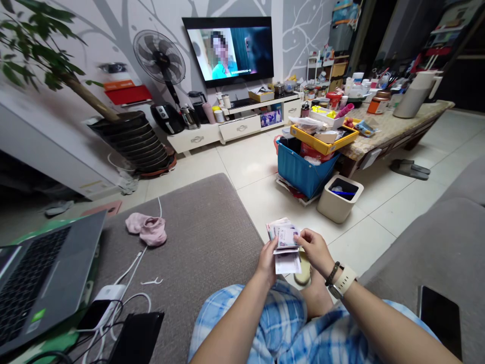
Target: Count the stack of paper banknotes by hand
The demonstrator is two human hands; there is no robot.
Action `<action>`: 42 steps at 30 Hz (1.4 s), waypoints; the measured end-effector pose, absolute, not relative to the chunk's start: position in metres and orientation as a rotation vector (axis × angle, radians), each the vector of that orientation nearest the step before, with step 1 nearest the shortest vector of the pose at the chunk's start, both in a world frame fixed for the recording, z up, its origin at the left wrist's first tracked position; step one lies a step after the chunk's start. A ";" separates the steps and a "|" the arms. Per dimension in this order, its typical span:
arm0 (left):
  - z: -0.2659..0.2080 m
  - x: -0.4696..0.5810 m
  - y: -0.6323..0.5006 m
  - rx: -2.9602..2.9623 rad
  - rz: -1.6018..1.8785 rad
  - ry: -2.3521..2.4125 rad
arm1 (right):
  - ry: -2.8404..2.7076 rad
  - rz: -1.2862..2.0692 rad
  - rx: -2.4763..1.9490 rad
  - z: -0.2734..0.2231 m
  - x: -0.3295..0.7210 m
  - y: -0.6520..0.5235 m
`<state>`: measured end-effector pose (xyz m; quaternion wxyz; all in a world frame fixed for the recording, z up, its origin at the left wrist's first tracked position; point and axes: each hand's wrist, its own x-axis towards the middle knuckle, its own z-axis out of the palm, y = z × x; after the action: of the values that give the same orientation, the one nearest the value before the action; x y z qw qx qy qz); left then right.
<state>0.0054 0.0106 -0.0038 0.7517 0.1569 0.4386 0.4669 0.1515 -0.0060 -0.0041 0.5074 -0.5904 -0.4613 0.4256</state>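
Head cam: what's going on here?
A seated person is handling a small bundle of what look like banknotes. The left hand grips the bundle from its left side, while the right hand pinches the right edge of the upper notes. A laptop and pink socks lie to the left; the television ahead is on.

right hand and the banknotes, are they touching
Touching: the head view shows the right hand with its thumb lying over the right edge of the banknotes, no gap between.
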 end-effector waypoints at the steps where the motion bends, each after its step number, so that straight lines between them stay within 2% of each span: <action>1: -0.005 0.005 0.011 0.336 1.031 0.958 | -1.114 1.036 -1.411 -0.003 0.151 -0.006; 24: -0.007 0.006 0.007 0.370 1.018 0.954 | -1.135 1.130 -1.345 -0.005 0.151 -0.006; 42: -0.006 0.004 0.014 0.253 1.010 0.986 | -1.242 1.221 -1.218 0.015 0.147 -0.014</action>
<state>0.0044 0.0140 -0.0060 0.7537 0.1159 0.4520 0.4629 0.1469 -0.0139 0.0152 0.4866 -0.5006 -0.5104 0.5020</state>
